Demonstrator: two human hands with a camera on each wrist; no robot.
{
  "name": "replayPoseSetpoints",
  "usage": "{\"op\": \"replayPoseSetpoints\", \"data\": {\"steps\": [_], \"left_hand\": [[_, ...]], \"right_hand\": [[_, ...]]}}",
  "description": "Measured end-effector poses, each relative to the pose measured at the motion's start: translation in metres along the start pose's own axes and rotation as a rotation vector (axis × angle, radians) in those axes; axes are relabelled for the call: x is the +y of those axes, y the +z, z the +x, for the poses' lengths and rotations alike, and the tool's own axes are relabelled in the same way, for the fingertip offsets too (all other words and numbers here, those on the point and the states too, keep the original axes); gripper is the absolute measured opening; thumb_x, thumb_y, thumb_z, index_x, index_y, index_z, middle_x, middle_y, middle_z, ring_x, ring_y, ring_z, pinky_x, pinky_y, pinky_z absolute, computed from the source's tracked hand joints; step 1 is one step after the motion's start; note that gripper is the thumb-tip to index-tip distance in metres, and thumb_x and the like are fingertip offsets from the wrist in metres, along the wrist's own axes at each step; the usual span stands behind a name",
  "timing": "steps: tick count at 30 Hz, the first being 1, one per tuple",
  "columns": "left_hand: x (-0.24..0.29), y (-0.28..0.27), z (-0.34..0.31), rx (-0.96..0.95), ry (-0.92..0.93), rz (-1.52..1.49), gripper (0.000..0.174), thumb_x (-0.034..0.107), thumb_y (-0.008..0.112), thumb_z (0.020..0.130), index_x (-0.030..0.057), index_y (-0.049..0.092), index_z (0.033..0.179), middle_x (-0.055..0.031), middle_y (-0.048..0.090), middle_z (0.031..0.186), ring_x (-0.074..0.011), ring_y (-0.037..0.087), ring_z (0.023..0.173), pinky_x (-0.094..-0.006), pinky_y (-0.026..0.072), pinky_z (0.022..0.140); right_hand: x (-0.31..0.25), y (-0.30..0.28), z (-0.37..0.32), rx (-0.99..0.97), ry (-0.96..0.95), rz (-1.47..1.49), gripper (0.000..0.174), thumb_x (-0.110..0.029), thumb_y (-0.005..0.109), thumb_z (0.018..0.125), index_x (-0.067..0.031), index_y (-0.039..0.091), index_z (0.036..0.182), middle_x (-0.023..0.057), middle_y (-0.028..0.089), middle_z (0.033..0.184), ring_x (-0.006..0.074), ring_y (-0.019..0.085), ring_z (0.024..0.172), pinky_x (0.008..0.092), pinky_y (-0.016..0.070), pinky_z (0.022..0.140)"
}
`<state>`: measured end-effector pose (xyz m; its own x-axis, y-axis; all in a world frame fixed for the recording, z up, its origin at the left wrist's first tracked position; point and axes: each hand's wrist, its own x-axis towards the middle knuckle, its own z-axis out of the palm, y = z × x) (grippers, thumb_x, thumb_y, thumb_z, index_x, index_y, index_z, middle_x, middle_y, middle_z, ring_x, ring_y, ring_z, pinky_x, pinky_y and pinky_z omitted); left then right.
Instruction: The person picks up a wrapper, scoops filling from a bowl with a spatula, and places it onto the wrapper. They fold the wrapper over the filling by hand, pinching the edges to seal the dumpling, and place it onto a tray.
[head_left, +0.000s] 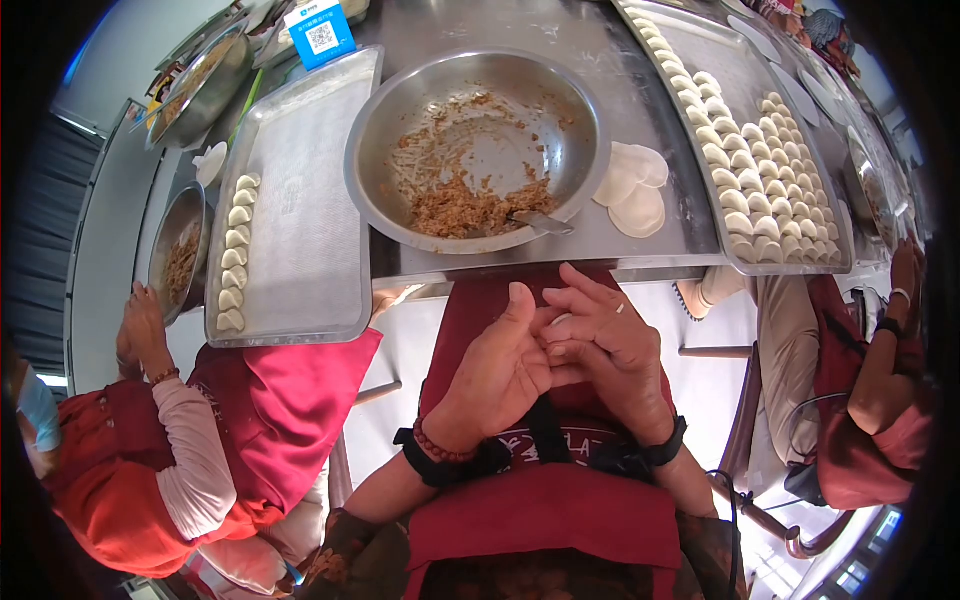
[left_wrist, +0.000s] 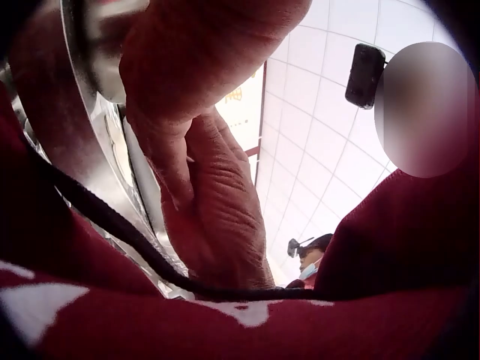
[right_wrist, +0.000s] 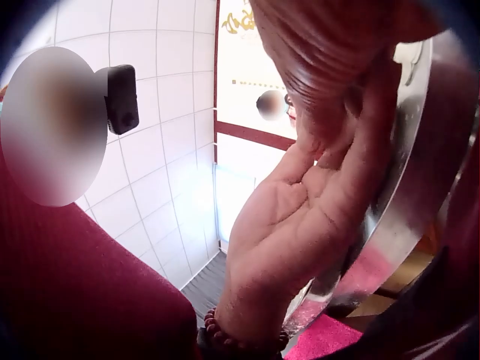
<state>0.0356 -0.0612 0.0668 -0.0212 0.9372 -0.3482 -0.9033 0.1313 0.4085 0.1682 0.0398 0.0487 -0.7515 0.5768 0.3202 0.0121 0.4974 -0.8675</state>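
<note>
My two hands meet in front of the apron, below the table edge in the head view. The left hand (head_left: 497, 373) has its palm turned up, its thumb raised and its fingers reaching under the other hand. Curled over those fingers, the right hand (head_left: 612, 362) wears a ring and pinches a piece of pale dough (head_left: 561, 319), mostly hidden by fingers. From the right wrist view, the left palm (right_wrist: 296, 214) looks bare. Just beyond stands a steel bowl (head_left: 362, 160) of brown minced filling (head_left: 470, 210), with a spoon (head_left: 543, 222) leaning inside. Round dough wrappers (head_left: 637, 210) lie beside it.
A metal tray (head_left: 300, 200) at left carries one row of dumplings (head_left: 234, 255); another tray (head_left: 745, 268) at right bears many rows. A blue QR-code sign (head_left: 320, 35) stands behind. People in red sit on both sides, one with a hand (head_left: 143, 330) near a smaller bowl (head_left: 165, 235).
</note>
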Motion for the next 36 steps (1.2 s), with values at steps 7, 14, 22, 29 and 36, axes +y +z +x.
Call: {"op": "replayPoseSetpoints", "data": {"steps": [7,14,22,29,36], "left_hand": [[-0.002,-0.008,0.001,-0.033,0.017,0.003,0.071,0.056,0.019,0.104,-0.0015,0.042,0.138,-0.0166,0.054,0.133,-0.0293,0.055,0.122,-0.0523,0.0447,0.106],[-0.003,-0.008,0.001,-0.097,0.055,-0.048,0.073,0.059,0.023,0.103,-0.0022,0.044,0.138,-0.0115,0.055,0.129,-0.0222,0.056,0.119,-0.0483,0.044,0.108],[0.001,-0.006,-0.001,-0.013,0.028,0.106,0.074,0.059,0.023,0.103,-0.0012,0.043,0.14,-0.0124,0.053,0.137,-0.0236,0.054,0.125,-0.0467,0.0426,0.11],[-0.001,-0.011,0.0,-0.017,0.054,0.015,0.078,0.06,0.02,0.103,-0.0059,0.045,0.136,-0.0175,0.056,0.132,-0.0264,0.054,0.124,-0.0487,0.0428,0.109],[-0.002,-0.005,0.001,-0.004,0.062,-0.044,0.078,0.061,0.02,0.103,-0.0058,0.045,0.136,-0.0181,0.054,0.133,-0.0272,0.054,0.125,-0.0496,0.0411,0.11]], "right_hand": [[-0.009,0.001,0.002,0.007,0.04,0.033,0.025,-0.006,0.075,0.079,-0.0097,0.074,0.104,0.0116,0.07,0.12,0.0312,0.054,0.13,0.0394,0.0446,0.104],[-0.003,0.003,-0.003,0.116,0.138,0.215,0.019,-0.002,0.073,0.08,-0.0088,0.075,0.098,0.0124,0.07,0.118,0.0287,0.055,0.129,0.0373,0.0464,0.102],[0.006,-0.002,-0.004,0.032,0.079,0.062,0.018,-0.002,0.071,0.083,-0.0072,0.075,0.099,0.0129,0.07,0.119,0.0279,0.057,0.126,0.0366,0.0468,0.102],[0.002,0.006,-0.004,0.131,0.203,0.335,0.027,-0.005,0.074,0.082,-0.0065,0.073,0.109,0.0149,0.067,0.125,0.0285,0.053,0.131,0.037,0.0464,0.104],[0.007,0.007,-0.005,0.16,0.093,0.342,0.018,-0.002,0.072,0.084,-0.0073,0.075,0.101,0.0139,0.069,0.121,0.0281,0.052,0.133,0.036,0.0476,0.103]]}}
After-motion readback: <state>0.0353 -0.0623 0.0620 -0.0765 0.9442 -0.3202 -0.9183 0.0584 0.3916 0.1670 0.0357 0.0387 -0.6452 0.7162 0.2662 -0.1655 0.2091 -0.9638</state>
